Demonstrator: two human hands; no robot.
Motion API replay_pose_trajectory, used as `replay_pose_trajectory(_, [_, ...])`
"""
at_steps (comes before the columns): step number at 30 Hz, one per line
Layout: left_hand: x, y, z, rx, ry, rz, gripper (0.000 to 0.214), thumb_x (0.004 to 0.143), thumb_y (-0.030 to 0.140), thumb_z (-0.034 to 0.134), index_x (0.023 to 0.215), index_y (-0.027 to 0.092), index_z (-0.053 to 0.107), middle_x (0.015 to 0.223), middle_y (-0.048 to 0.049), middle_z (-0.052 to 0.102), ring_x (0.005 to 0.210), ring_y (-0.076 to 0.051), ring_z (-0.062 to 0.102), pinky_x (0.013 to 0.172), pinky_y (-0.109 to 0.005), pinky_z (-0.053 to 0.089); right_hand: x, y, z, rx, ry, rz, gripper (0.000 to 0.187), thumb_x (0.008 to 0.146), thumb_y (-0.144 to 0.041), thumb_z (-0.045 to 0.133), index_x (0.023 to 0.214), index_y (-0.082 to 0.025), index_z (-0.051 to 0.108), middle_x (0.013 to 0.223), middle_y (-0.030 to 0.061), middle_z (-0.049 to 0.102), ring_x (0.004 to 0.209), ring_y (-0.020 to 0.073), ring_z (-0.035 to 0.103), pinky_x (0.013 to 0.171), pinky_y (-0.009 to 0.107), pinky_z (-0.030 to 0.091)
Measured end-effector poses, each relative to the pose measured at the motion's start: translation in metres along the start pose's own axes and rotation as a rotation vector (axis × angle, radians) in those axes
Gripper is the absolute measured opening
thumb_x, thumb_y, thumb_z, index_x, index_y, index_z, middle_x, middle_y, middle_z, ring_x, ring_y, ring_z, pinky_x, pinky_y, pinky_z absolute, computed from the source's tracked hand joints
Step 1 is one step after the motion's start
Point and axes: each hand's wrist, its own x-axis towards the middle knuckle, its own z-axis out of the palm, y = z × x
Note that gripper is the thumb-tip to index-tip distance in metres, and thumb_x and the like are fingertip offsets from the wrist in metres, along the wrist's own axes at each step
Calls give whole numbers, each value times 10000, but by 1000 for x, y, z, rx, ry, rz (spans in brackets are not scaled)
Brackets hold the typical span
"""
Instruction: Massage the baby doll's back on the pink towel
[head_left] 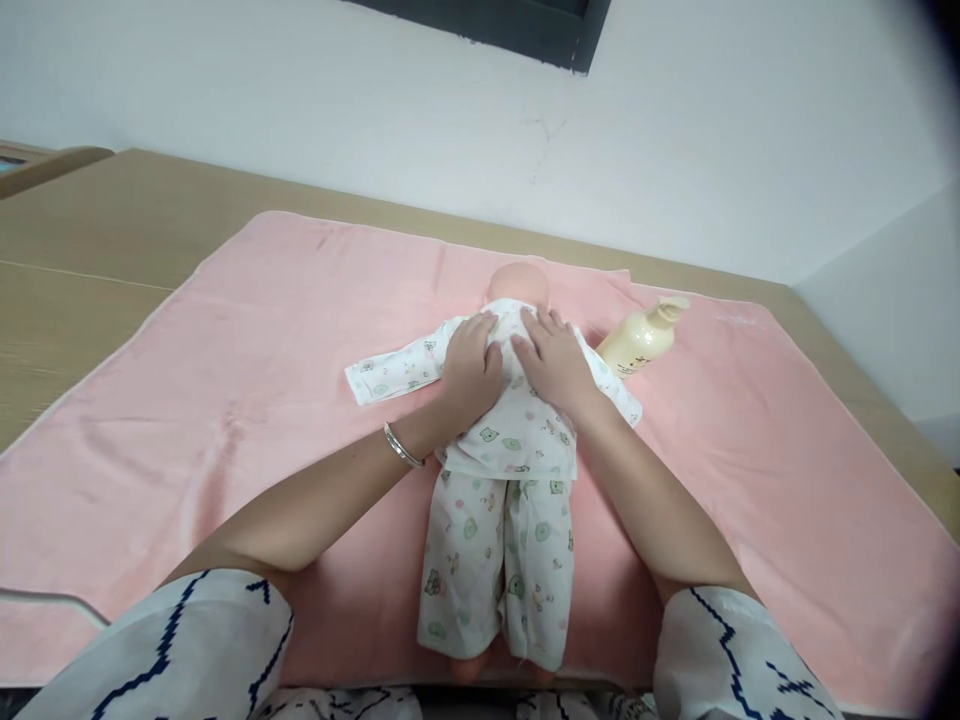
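Note:
A baby doll (517, 440) in white printed pyjamas lies stretched out in front of me, its smooth head (517, 283) pointing away and its feet towards me. No face shows on it. My left hand (472, 370) rests flat on the left side of its upper body, fingers extended. On the right side, my right hand (553, 358) lies flat as well, thumb turned inward and fingers near the doll's shoulder. Neither hand grips anything. Beside the doll's right-hand sleeve, a cream pump bottle (639, 340) lies tilted.
A pink blanket (300, 330) with some creases covers most of the wooden table (82, 240). Behind it rises a white wall (300, 100) with a dark frame (517, 25). A pale cable (56, 598) crosses the blanket at lower left.

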Motion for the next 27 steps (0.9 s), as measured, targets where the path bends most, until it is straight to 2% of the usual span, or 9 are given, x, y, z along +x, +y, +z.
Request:
replay_pose_trajectory(4, [-2,6,-2,86,-53,151,417,966,218,354,1282,104,600,1323,-165,657,1286,-271,572,1157,-474,443,5,6,3,-37,39,96,625,1063,-424,261,1564,-64,364,1606,231,380,1528,357,313,1244,572,230])
replay_pose_trajectory(7, [10,-1,-3,140,-103,70,459,933,236,402,1320,58,573,1420,-213,588,1362,-318,515,1198,-518,392,-11,-11,3,-144,71,77,592,1058,-333,259,1533,-6,395,1563,266,431,1494,362,378,1237,547,262])
replay_pose_trajectory(9, [23,-10,-5,159,-192,29,482,918,234,403,1328,42,568,1448,-226,564,1392,-330,492,1218,-530,365,-24,-25,-1,-198,86,35,568,1055,-302,264,1523,-25,424,1548,257,458,1468,353,426,1224,535,300])
replay_pose_trajectory(12, [37,-17,-13,156,-325,16,478,922,224,369,1317,72,590,1389,-187,622,1323,-295,563,1176,-493,432,-35,-34,-9,-219,47,-15,542,1049,-297,299,1522,-77,449,1548,227,474,1447,332,463,1213,502,341])
replay_pose_trajectory(14, [34,-12,-16,189,-326,59,457,941,221,351,1293,85,608,1350,-176,647,1301,-289,583,1171,-491,439,-31,-30,-13,-183,-15,-11,542,1049,-303,300,1518,-76,449,1552,219,472,1468,321,435,1223,483,334])
replay_pose_trajectory(16, [22,0,-15,253,-278,122,456,965,213,330,1288,44,604,1362,-218,627,1362,-318,538,1212,-524,377,-18,-19,-13,-116,-56,20,567,1057,-331,271,1525,-48,421,1568,219,449,1507,314,372,1242,489,298])
replay_pose_trajectory(20, [-1,21,-9,321,-196,187,470,970,186,334,1318,-31,563,1405,-289,573,1424,-349,479,1226,-546,359,-2,-3,-7,-52,-40,110,653,1059,-420,248,1552,-3,338,1615,242,356,1542,346,281,1252,562,225])
replay_pose_trajectory(24, [13,7,-7,290,-249,251,427,962,191,333,1229,53,636,1343,-223,643,1388,-333,517,1221,-565,361,-22,-20,-6,-157,-8,81,620,1048,-341,256,1527,35,375,1573,286,401,1505,384,348,1237,581,240])
replay_pose_trajectory(27, [30,-10,-7,270,-286,112,449,977,267,355,1298,73,601,1407,-201,610,1380,-323,523,1195,-553,397,-38,-34,-8,-231,21,-24,568,1023,-270,291,1483,20,455,1518,272,489,1470,361,419,1255,559,224])
